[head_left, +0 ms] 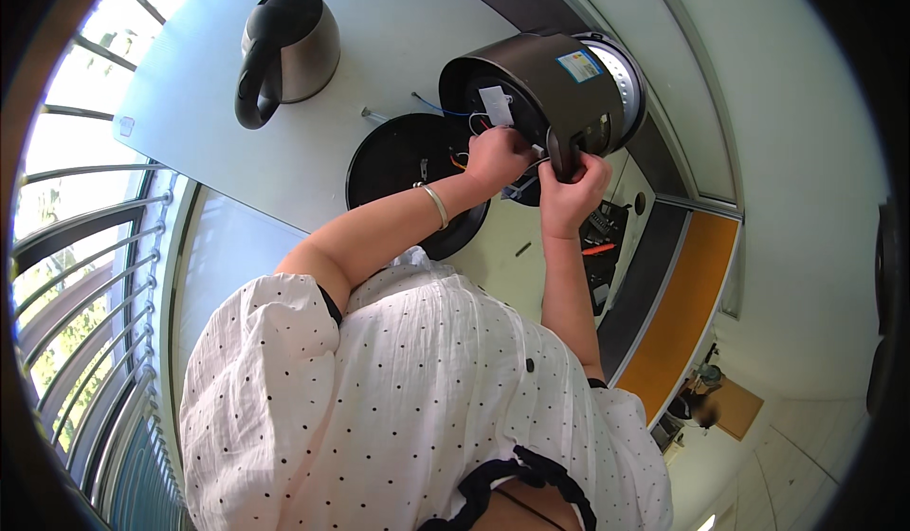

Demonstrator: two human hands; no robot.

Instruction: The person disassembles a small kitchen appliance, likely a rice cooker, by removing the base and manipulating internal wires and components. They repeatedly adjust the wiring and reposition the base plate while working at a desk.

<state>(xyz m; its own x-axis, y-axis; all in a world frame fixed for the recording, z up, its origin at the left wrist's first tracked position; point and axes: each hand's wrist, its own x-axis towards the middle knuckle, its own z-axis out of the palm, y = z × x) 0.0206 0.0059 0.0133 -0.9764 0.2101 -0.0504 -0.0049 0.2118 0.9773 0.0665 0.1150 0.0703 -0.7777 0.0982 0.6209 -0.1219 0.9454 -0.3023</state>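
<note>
A dark grey-brown cylindrical cooker (pixel 531 71) lies on its side on the table, its underside towards me. Loose wires and a white tag (pixel 496 106) hang at that opening. Reaching into the opening among the wires, my left hand (pixel 498 159) has its fingers curled, and what they hold is hidden. My right hand (pixel 574 194) pinches the dark handle-shaped part (pixel 563 155) at the cooker's near edge, with a thin pale wire beside the thumb. Below the left forearm sits a round black base cover (pixel 379 166), with wires and small metal pieces inside it.
A steel kettle (pixel 318 52) with black lid and handle stands at the back left. To the right is a black tool case (pixel 607 265) with an orange-red-handled tool (pixel 598 249). A small dark rod (pixel 523 249) lies near me. Barred windows line the left.
</note>
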